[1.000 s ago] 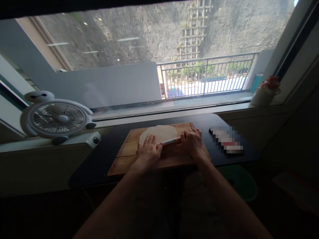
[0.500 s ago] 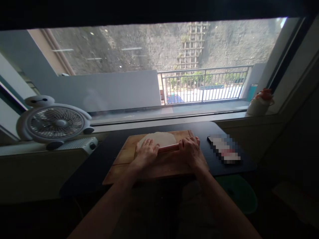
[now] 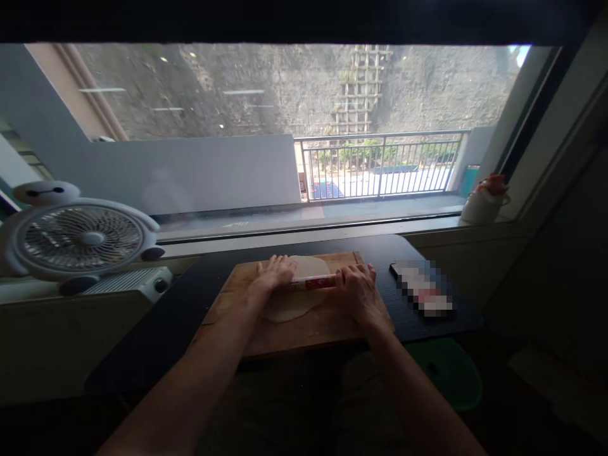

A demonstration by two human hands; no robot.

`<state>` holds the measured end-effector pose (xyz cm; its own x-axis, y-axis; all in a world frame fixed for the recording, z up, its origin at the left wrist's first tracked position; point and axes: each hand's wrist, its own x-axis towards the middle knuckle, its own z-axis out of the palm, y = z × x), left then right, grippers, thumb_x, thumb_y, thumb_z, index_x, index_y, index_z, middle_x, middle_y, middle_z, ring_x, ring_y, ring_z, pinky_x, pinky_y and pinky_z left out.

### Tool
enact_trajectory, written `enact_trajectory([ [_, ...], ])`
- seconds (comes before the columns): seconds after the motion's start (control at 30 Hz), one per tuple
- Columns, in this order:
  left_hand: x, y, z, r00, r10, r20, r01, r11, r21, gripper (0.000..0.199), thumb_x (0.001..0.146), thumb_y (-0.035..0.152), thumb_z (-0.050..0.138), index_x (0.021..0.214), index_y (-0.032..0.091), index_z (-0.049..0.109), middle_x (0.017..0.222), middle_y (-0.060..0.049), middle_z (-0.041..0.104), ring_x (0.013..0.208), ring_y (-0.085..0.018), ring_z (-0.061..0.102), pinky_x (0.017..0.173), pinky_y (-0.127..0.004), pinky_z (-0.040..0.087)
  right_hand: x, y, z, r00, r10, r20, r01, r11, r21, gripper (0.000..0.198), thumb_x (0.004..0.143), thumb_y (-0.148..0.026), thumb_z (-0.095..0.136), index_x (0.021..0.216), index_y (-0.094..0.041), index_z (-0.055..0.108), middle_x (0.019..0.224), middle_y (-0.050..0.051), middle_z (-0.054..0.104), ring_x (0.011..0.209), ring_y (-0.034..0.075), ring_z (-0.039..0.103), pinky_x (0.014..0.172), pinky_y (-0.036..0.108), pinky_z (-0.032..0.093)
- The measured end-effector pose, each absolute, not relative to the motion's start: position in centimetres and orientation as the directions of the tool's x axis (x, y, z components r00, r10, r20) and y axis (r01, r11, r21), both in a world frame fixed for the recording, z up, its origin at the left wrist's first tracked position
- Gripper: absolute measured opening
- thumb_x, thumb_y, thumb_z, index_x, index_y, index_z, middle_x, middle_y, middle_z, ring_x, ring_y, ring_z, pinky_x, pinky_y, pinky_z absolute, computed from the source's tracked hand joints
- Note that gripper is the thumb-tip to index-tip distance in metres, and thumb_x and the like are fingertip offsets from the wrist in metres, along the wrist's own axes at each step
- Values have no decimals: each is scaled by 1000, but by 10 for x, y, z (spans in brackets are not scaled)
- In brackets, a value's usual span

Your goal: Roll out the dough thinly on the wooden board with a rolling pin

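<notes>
A flattened sheet of pale dough [image 3: 291,311] lies on a wooden board [image 3: 266,345], partly covered by my left forearm and hand. Across it rests a slim rolling pin [image 3: 321,282] with a red stretch and a whitish, shiny end. My right hand [image 3: 357,286] is wrapped round the pin's right end. Over its left end lies my left hand [image 3: 277,271], palm down, with fingers stretched forward toward the board's far side; that end of the pin is hidden beneath it. Dough shows both beyond the pin and on the near side of it.
The board lies on a dark table [image 3: 156,335]. A phone [image 3: 422,288], partly pixelated, lies right of the board. A white fan [image 3: 90,237] stands at left on a heater-like box [image 3: 128,278]. A white container [image 3: 482,206] sits on the windowsill; a green stool [image 3: 446,370] is below.
My hands and the rolling pin have moved forward over the dough, so more dough shows on the near side. The red stretch has turned into clearer view. The camera view has shifted slightly right.
</notes>
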<state>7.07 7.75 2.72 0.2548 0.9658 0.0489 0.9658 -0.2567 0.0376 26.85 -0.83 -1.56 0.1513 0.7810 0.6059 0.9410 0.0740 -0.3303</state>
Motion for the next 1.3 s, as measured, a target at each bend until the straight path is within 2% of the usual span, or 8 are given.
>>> enact_trajectory([
  [0.2,65,12,4,211,968,136,977,-213,1,59,93,45,14,140,17,36,150,-8,32,141,-23,18,113,-52,9,269,-11,-18,145,775,615,944,79,-322,32,92,-28,42,66,-21,60,82,3,68,91,20,55,105,44,13],
  [0.4,67,-34,-8,231,932,279,973,-225,-55,64,93,45,16,144,9,26,152,-9,26,141,-24,16,114,-49,7,268,-12,-18,157,777,610,944,63,-323,32,92,-29,41,67,-21,61,84,5,69,90,21,55,105,44,15],
  [0.53,68,22,9,219,967,128,976,-219,-9,62,93,45,15,144,14,28,153,-8,25,142,-24,14,113,-51,6,268,-11,-14,165,772,614,939,66,-336,31,93,-29,41,70,-22,61,85,5,68,94,21,54,105,44,15],
  [0.67,74,90,29,206,978,45,978,-207,39,58,92,45,18,142,21,34,151,-7,30,140,-24,22,111,-50,19,268,-10,-12,157,772,616,934,87,-347,27,93,-27,41,75,-23,61,87,4,67,93,20,55,106,44,16],
  [0.83,77,104,26,177,983,52,982,-180,63,60,92,47,18,140,18,37,149,-10,32,139,-28,24,108,-56,22,266,-10,-14,167,758,630,923,105,-371,28,94,-26,40,76,-25,60,87,3,67,96,21,55,107,45,15],
  [0.97,66,44,8,219,971,97,974,-223,31,59,93,47,16,140,18,36,149,-7,33,140,-23,22,112,-50,14,266,-12,-15,173,766,620,927,86,-365,29,93,-25,41,71,-23,59,82,3,67,92,21,56,107,45,13],
  [1.13,60,-30,-8,273,927,256,962,-270,-46,60,92,43,20,144,15,31,150,-8,31,140,-23,21,115,-46,10,266,-14,-15,163,764,625,939,75,-337,32,92,-26,42,65,-23,59,78,3,67,87,20,57,105,42,14],
  [1.3,64,4,-2,261,936,235,963,-268,-2,60,93,45,20,144,14,29,151,-8,28,142,-24,13,115,-49,2,265,-13,-15,128,756,642,954,84,-289,36,94,-29,40,64,-22,59,73,2,67,80,18,57,102,38,18],
])
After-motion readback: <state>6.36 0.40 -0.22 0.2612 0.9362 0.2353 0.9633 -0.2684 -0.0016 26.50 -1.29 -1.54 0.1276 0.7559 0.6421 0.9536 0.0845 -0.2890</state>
